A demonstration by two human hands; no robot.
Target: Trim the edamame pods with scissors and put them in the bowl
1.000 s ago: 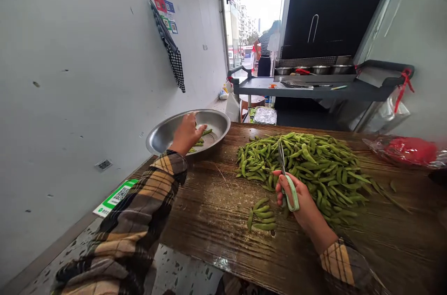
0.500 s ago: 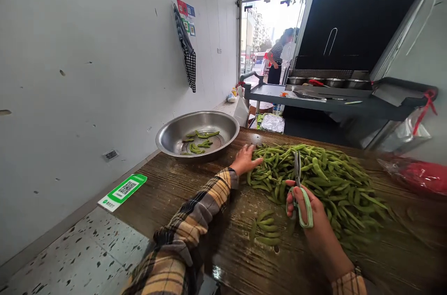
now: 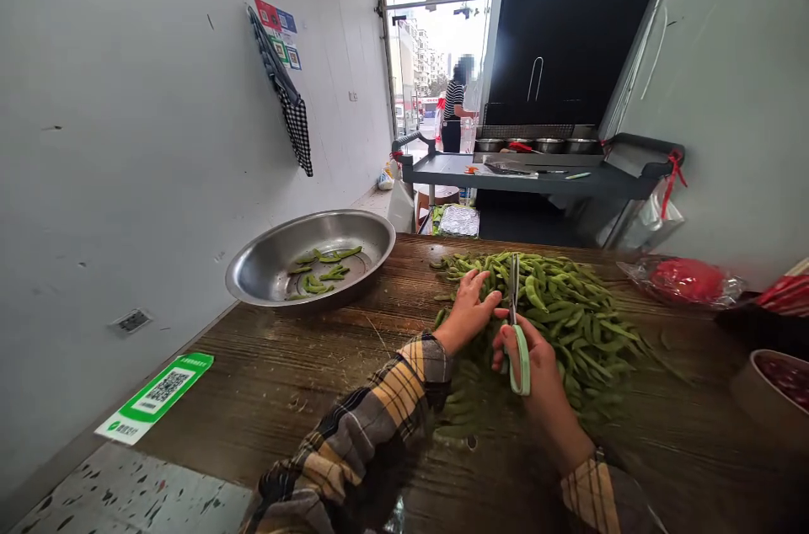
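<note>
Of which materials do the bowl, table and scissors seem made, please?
Bowl: metal, likely steel, smooth, with silvery highlights. Table: apparently wood, slightly glossy, with brown grain lines. Scissor blades: probably metal, grey, slightly shiny. Scissor handles: pale green, smooth, perhaps plastic.

Basin (image 3: 278, 252) sits left on table (image 3: 271, 365), pods (image 3: 333, 273) inside. Pod heap (image 3: 572, 302) lies right of basin; bag (image 3: 688, 280), right of heap. Cart (image 3: 531, 178) behind table.

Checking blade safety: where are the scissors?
In the head view, right of centre, the green-handled scissors are in the right hand, beside the left hand at the edamame pile.
</note>
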